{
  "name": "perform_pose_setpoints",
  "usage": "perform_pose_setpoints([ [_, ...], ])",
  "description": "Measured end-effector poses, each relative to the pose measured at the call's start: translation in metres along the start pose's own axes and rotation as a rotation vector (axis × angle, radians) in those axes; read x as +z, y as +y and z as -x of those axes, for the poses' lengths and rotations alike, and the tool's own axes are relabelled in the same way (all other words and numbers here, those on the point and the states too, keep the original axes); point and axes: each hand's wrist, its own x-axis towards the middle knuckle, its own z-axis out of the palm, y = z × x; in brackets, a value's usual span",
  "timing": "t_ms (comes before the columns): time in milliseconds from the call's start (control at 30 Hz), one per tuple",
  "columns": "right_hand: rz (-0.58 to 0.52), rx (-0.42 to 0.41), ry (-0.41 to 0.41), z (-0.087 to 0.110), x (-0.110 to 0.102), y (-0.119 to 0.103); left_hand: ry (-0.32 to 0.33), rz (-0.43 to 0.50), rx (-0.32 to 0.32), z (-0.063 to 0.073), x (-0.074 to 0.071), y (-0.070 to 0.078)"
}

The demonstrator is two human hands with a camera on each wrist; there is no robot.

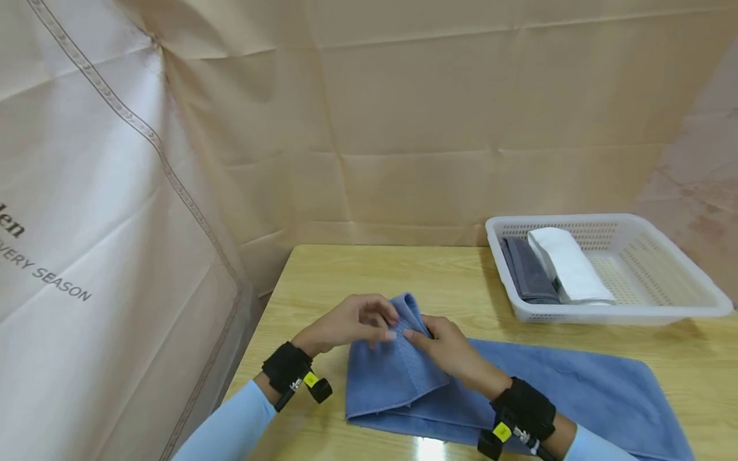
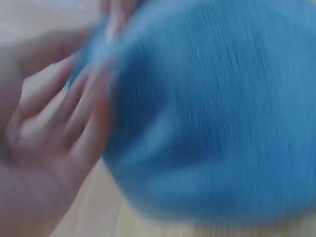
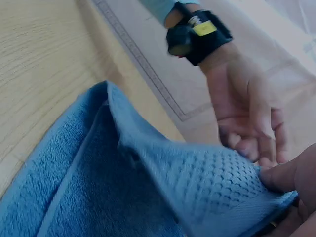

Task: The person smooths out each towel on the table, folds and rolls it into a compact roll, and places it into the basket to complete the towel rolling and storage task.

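A blue towel [image 1: 553,378] lies lengthwise on the table, its left end folded over and one raised flap [image 3: 207,177] showing a textured band. My right hand [image 1: 452,349] pinches this flap, thumb on the banded side and fingers behind. Close by on the left, my left hand [image 1: 352,323] has loosely bent fingers, its fingertips right at the flap's edge. In the left wrist view the left hand [image 2: 54,133] and towel [image 2: 212,113] are blurred. The right wrist view has the left hand [image 3: 252,108] just beyond the right thumb [image 3: 286,173].
A white plastic basket [image 1: 680,269] stands at the back right of the wooden table [image 1: 346,272]. Inside, a folded dark grey towel [image 1: 527,272] lies beside a folded white one [image 1: 571,266]. Beige fabric [image 1: 403,128] hangs behind, and pale printed fabric [image 1: 104,224] on the left.
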Motion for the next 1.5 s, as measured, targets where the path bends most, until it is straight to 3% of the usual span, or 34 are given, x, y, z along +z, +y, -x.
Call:
perform_pose_setpoints([
  [67,-0.038,0.016,-0.005,0.003,-0.005,-0.003,0.072,-0.117,0.002,-0.003,-0.010,-0.011],
  [133,-0.084,0.022,-0.039,0.006,-0.007,-0.009,0.071,-0.205,-0.018,-0.006,-0.019,-0.026],
  [333,-0.193,0.000,-0.101,0.017,-0.008,-0.036,-0.245,-0.161,-0.078,-0.005,-0.026,-0.061],
  [433,-0.238,-0.009,-0.052,0.025,-0.017,-0.049,-0.294,-0.181,-0.067,0.003,-0.029,-0.067],
  [600,-0.330,0.031,0.053,0.043,-0.044,-0.062,-0.243,-0.211,-0.008,0.016,-0.043,-0.068],
  [767,-0.333,0.124,0.152,0.066,-0.076,-0.044,-0.152,-0.301,-0.026,0.029,-0.055,-0.068],
  [900,-0.248,0.276,0.204,0.080,-0.102,-0.007,-0.139,-0.300,-0.023,0.033,-0.057,-0.073],
  [1000,-0.177,0.379,0.213,0.084,-0.115,0.025,-0.149,-0.239,-0.025,0.032,-0.054,-0.076],
  [1100,-0.073,0.399,0.244,0.083,-0.121,0.055,-0.119,-0.193,-0.083,0.031,-0.049,-0.079],
  [1200,0.130,0.365,0.281,0.078,-0.123,0.079,-0.060,-0.216,-0.120,0.029,-0.046,-0.084],
  [1333,0.449,0.286,0.338,0.073,-0.120,0.095,0.009,-0.356,-0.103,0.028,-0.044,-0.089],
  [1500,0.810,0.052,0.493,0.075,-0.102,0.095,0.069,-0.504,-0.060,0.029,-0.045,-0.087],
])
